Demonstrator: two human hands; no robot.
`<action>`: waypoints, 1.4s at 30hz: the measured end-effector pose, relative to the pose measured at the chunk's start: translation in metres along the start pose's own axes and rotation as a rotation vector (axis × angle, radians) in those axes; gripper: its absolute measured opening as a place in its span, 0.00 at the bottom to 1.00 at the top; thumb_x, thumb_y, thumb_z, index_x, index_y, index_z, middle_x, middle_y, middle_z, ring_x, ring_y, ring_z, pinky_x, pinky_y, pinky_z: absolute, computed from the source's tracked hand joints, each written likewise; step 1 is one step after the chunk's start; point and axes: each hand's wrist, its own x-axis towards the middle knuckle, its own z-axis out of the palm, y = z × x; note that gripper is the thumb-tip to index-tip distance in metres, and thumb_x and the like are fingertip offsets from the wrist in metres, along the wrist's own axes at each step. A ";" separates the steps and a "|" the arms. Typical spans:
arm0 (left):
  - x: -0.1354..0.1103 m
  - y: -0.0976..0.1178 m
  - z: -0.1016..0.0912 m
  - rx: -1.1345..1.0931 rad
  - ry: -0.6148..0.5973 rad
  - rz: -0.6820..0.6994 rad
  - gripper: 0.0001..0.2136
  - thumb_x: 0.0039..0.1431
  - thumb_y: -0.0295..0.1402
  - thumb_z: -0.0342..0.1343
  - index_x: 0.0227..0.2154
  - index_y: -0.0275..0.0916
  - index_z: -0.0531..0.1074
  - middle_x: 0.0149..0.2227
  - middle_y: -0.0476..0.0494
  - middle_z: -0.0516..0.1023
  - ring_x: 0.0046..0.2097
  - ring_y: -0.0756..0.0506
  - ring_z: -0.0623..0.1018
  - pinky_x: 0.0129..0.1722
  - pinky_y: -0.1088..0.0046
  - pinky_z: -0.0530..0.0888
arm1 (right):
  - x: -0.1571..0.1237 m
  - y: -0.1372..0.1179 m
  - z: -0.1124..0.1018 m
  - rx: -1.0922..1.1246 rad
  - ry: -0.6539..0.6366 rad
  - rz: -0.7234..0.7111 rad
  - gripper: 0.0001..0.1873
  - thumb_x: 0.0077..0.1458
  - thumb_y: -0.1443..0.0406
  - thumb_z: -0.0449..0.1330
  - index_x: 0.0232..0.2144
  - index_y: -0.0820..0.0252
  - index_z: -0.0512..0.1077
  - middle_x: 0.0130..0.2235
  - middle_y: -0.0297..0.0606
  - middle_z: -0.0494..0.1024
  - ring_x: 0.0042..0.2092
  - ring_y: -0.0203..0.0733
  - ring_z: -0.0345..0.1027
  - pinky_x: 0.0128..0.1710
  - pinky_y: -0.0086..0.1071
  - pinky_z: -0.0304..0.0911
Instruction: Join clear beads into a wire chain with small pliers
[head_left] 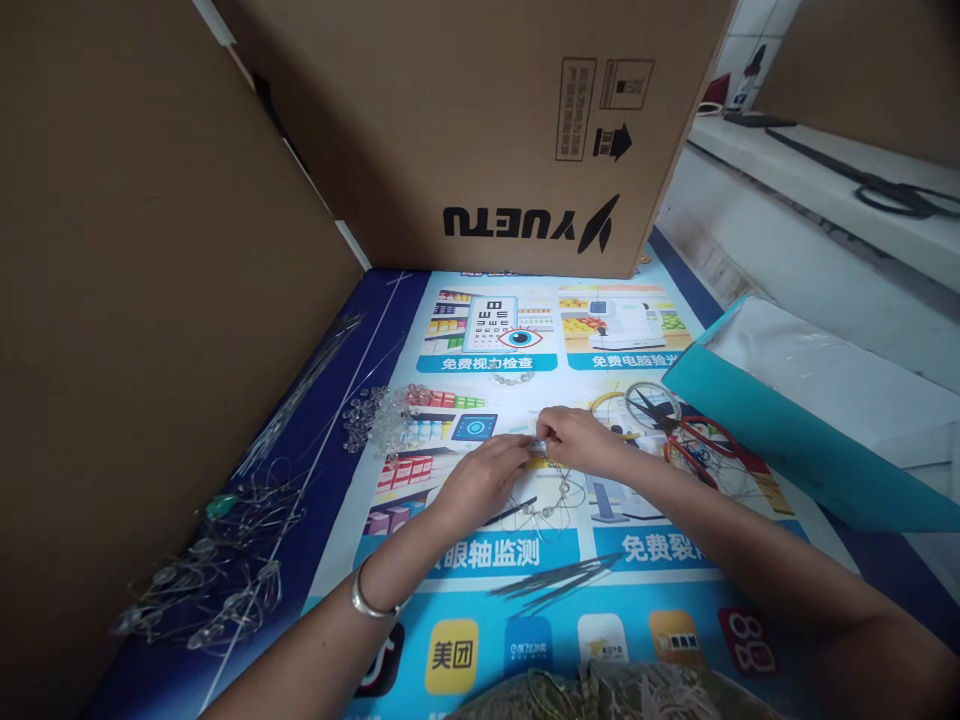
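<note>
My left hand, with a silver bangle on its wrist, is closed, its fingertips pinched together. My right hand is closed too, and its fingertips meet the left ones. Thin wire with clear beads hangs in loops just below the fingers and runs up to them; the exact grip point is hidden. Left of the hands lies a heap of clear round beads. Beyond them rests a short curved row of clear beads. Loose dark wires lie nearer to me.
Red-handled scissors and a wire coil lie right of my hands, beside an open teal box. At the left are a tangle of beaded wires and straight wires. Cardboard walls stand behind and left.
</note>
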 end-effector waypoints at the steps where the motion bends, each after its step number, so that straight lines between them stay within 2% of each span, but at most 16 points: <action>1: 0.000 0.000 0.000 0.000 -0.002 -0.001 0.07 0.59 0.26 0.46 0.36 0.38 0.69 0.48 0.42 0.72 0.51 0.44 0.70 0.51 0.62 0.69 | 0.000 0.000 0.002 0.008 0.015 -0.001 0.08 0.46 0.73 0.51 0.29 0.59 0.65 0.30 0.32 0.71 0.32 0.34 0.63 0.29 0.25 0.51; 4: 0.000 -0.001 0.000 0.004 0.000 -0.002 0.08 0.59 0.27 0.46 0.37 0.39 0.69 0.48 0.41 0.71 0.51 0.44 0.70 0.51 0.62 0.69 | 0.000 0.001 0.006 0.032 0.049 -0.018 0.08 0.47 0.74 0.51 0.29 0.59 0.65 0.30 0.32 0.71 0.32 0.34 0.62 0.30 0.25 0.52; 10: 0.000 -0.002 -0.001 0.033 0.008 0.067 0.15 0.59 0.24 0.45 0.46 0.42 0.68 0.52 0.41 0.68 0.53 0.43 0.68 0.50 0.61 0.69 | 0.003 0.004 0.011 0.075 0.088 -0.084 0.09 0.48 0.76 0.51 0.29 0.59 0.65 0.31 0.31 0.71 0.32 0.33 0.62 0.31 0.25 0.54; 16: 0.001 0.002 -0.003 0.083 -0.008 0.040 0.12 0.60 0.24 0.45 0.42 0.40 0.71 0.47 0.40 0.71 0.49 0.43 0.70 0.47 0.62 0.70 | 0.009 0.005 0.013 0.075 0.072 -0.203 0.08 0.49 0.75 0.54 0.28 0.59 0.69 0.31 0.34 0.73 0.38 0.38 0.63 0.37 0.29 0.56; 20: 0.000 0.002 -0.004 0.144 -0.026 0.039 0.12 0.59 0.24 0.46 0.43 0.39 0.70 0.48 0.39 0.71 0.50 0.42 0.69 0.49 0.60 0.69 | 0.008 0.011 0.005 0.092 0.119 -0.204 0.11 0.51 0.76 0.52 0.30 0.58 0.71 0.32 0.33 0.74 0.39 0.38 0.64 0.39 0.30 0.58; 25: -0.003 0.002 -0.007 0.147 -0.034 0.053 0.14 0.59 0.25 0.47 0.46 0.40 0.69 0.50 0.40 0.70 0.52 0.42 0.69 0.51 0.58 0.69 | -0.013 0.018 -0.012 0.080 0.210 -0.149 0.10 0.54 0.73 0.52 0.35 0.58 0.71 0.37 0.35 0.74 0.42 0.39 0.64 0.43 0.32 0.58; 29: -0.005 -0.001 -0.013 0.089 0.032 0.015 0.17 0.60 0.27 0.47 0.51 0.44 0.64 0.52 0.42 0.69 0.54 0.43 0.68 0.52 0.58 0.68 | -0.034 0.019 -0.017 0.051 0.227 -0.094 0.09 0.55 0.70 0.52 0.36 0.59 0.72 0.37 0.38 0.74 0.42 0.41 0.64 0.43 0.35 0.59; 34: -0.010 -0.007 -0.024 0.073 0.122 -0.137 0.15 0.60 0.32 0.49 0.50 0.43 0.66 0.51 0.40 0.70 0.53 0.41 0.69 0.51 0.57 0.69 | -0.043 0.013 -0.016 0.038 0.193 -0.085 0.10 0.57 0.66 0.52 0.36 0.58 0.73 0.37 0.40 0.74 0.42 0.43 0.65 0.42 0.36 0.60; 38: -0.012 -0.009 -0.025 0.067 0.135 -0.125 0.15 0.59 0.34 0.51 0.49 0.43 0.66 0.50 0.40 0.71 0.52 0.41 0.70 0.50 0.57 0.70 | -0.045 0.005 -0.012 0.022 0.194 -0.067 0.12 0.56 0.62 0.54 0.40 0.58 0.72 0.39 0.42 0.73 0.44 0.45 0.64 0.45 0.38 0.59; 42: -0.013 -0.012 -0.018 0.072 0.131 -0.107 0.14 0.58 0.32 0.51 0.47 0.42 0.67 0.49 0.40 0.71 0.51 0.41 0.70 0.49 0.57 0.70 | -0.056 -0.001 -0.003 -0.020 0.187 -0.102 0.19 0.54 0.57 0.56 0.46 0.60 0.69 0.47 0.44 0.70 0.50 0.48 0.59 0.50 0.41 0.56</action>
